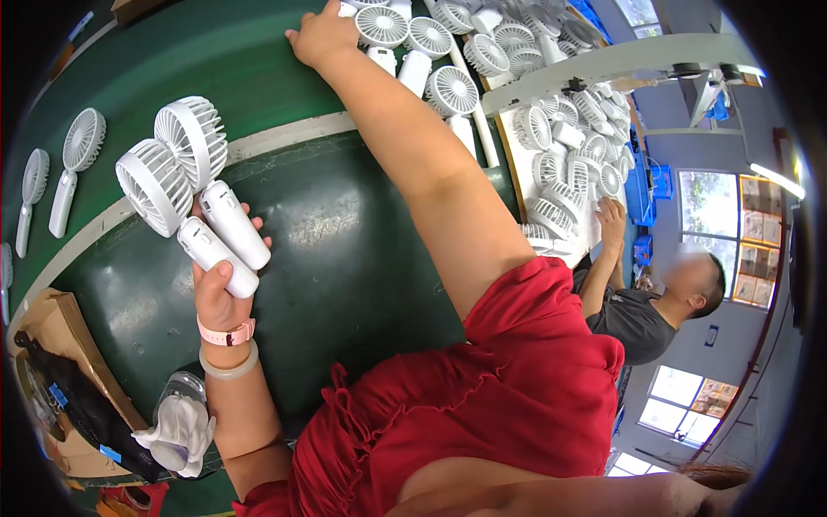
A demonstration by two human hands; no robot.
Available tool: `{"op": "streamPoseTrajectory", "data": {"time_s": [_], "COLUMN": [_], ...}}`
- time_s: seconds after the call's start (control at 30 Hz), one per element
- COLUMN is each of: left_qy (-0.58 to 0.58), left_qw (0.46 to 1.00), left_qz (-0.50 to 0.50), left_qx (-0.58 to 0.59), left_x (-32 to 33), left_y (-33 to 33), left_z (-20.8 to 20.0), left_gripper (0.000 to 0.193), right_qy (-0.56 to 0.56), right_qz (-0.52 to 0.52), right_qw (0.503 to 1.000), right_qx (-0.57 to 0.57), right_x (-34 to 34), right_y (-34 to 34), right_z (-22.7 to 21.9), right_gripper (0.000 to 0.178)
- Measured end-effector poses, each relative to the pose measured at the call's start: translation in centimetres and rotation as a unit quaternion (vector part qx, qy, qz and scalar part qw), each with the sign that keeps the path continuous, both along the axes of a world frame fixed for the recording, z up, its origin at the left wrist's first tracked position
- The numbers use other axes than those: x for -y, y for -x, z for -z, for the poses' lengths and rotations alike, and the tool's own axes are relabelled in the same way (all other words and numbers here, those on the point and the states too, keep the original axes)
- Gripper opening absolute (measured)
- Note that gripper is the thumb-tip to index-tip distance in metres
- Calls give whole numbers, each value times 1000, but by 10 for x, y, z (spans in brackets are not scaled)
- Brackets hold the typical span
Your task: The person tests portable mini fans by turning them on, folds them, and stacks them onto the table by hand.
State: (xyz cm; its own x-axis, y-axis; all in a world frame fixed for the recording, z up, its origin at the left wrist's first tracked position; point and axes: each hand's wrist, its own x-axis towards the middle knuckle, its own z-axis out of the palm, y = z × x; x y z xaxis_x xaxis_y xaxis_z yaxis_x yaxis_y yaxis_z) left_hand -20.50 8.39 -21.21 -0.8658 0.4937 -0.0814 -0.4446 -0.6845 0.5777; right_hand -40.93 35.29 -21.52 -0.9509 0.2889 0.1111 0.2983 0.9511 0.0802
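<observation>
Two white handheld fans, a left one (pixel 155 188) and a right one (pixel 191 142), rest side by side in my left hand (pixel 220 297). My fingers wrap round both handles, and the round caged heads point toward the far left. At the top edge my right hand (pixel 326 39) reaches over the green conveyor belt, thumb spread away from the palm. Some of its fingers are hidden or cut off by the edge. Right beside it lie more white fans, among them one with its round grille (pixel 382 27) facing up; I see none held in that hand.
Two fans (pixel 83 140) lie on the belt (pixel 233 56) at left. Piled fans fill a tray (pixel 519 177) at right, near a co-worker (pixel 646 314) and a pale rail (pixel 620 65). A cardboard box (pixel 69 323) and a clear cup with white cloth (pixel 181 426) stand at lower left.
</observation>
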Motion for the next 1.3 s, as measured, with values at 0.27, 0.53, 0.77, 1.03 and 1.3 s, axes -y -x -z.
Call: {"op": "streamPoseTrajectory", "data": {"time_s": [0.27, 0.53, 0.77, 1.03, 1.3], "left_qy": [-37, -86, -73, -55, -16], "left_qw": [999, 996, 996, 997, 998], "left_qz": [-1, 6, 25, 43, 33], "left_qx": [-24, -37, -36, -30, -55], "left_x": [-1, 4, 3, -2, 2], "left_y": [1, 2, 1, -1, 0], "left_z": [8, 8, 9, 2, 4], "left_gripper": [75, 76, 88, 83, 83], "right_qy": [647, 974, 972, 974, 921], "right_qz": [-79, -204, -192, -167, -115], "right_qw": [701, 22, -14, 120, 373], "right_qx": [-290, 93, 131, 95, -19], "right_x": [31, 69, 66, 64, 77], "right_y": [-81, -195, -195, -192, -192], "right_z": [-13, -21, -16, -3, -11], "right_gripper": [37, 60, 55, 49, 39]}}
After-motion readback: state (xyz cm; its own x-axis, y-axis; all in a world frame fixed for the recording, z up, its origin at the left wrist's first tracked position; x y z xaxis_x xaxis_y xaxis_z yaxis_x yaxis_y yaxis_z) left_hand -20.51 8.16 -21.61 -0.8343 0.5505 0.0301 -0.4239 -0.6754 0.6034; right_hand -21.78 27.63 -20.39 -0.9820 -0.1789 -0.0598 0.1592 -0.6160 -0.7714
